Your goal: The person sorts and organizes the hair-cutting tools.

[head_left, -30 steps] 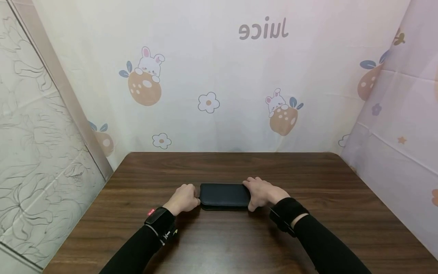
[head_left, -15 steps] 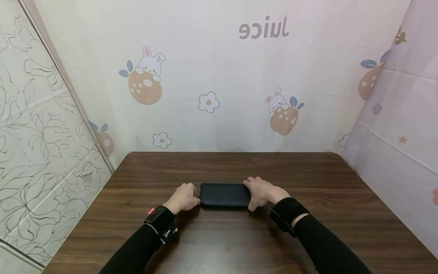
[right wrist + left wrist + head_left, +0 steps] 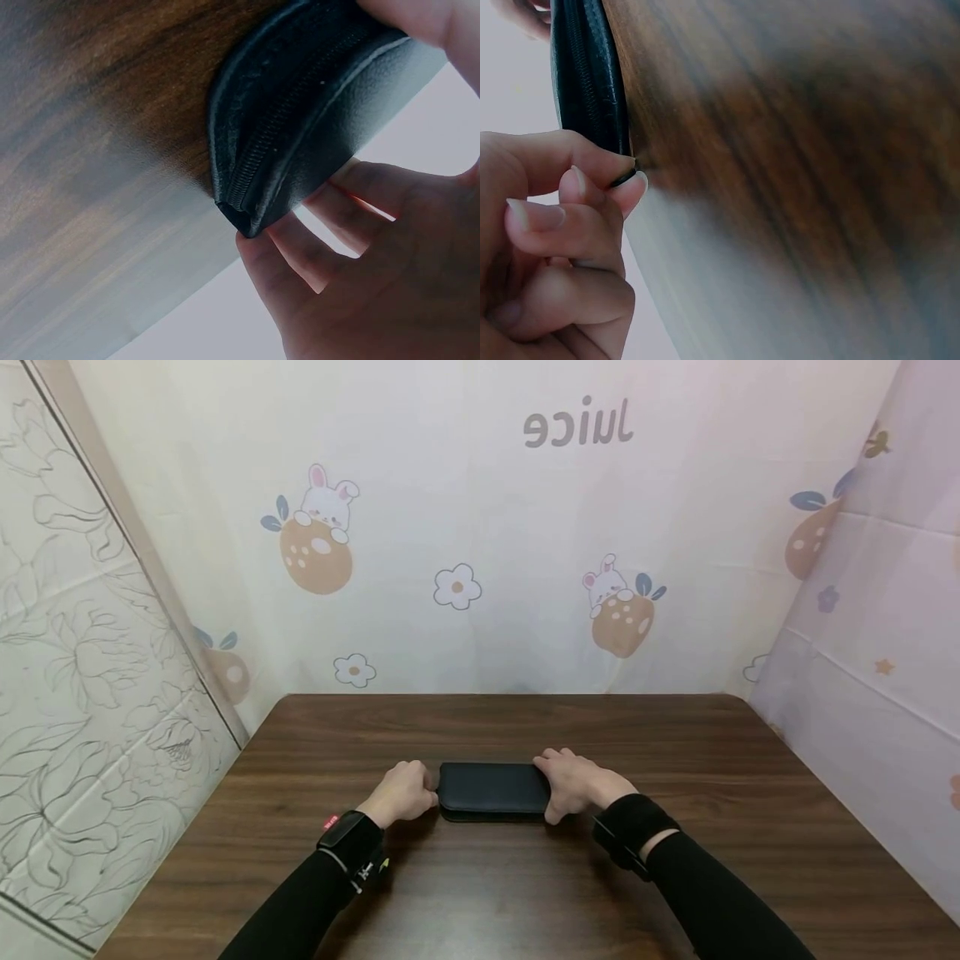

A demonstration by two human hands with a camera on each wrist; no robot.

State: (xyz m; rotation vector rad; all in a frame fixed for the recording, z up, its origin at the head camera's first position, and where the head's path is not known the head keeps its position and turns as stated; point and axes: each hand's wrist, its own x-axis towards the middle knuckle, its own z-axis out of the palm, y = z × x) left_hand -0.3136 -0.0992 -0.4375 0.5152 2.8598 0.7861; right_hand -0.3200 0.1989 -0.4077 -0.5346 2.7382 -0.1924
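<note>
A black zippered case (image 3: 491, 789) with a smooth, leather-like cover lies lengthwise on the table between my two hands. At its left end is my left hand (image 3: 402, 793), whose thumb and forefinger pinch a small dark bit at the case's corner, mostly hidden by the fingertips. In the left wrist view the closed zipper (image 3: 583, 75) runs up from that corner. My right hand (image 3: 573, 783) grips the right end, thumb on the near side and fingers along the far side. The right wrist view shows the zipper's teeth (image 3: 262, 142) meeting, between two stitched edges.
The case rests on a dark wood-grain table (image 3: 495, 885) with rounded far corners. A pale curtain (image 3: 525, 527) printed with rabbits and flowers hangs behind it, and floral-patterned sheeting (image 3: 90, 677) stands at the left. Each wrist wears a black strap (image 3: 632, 831).
</note>
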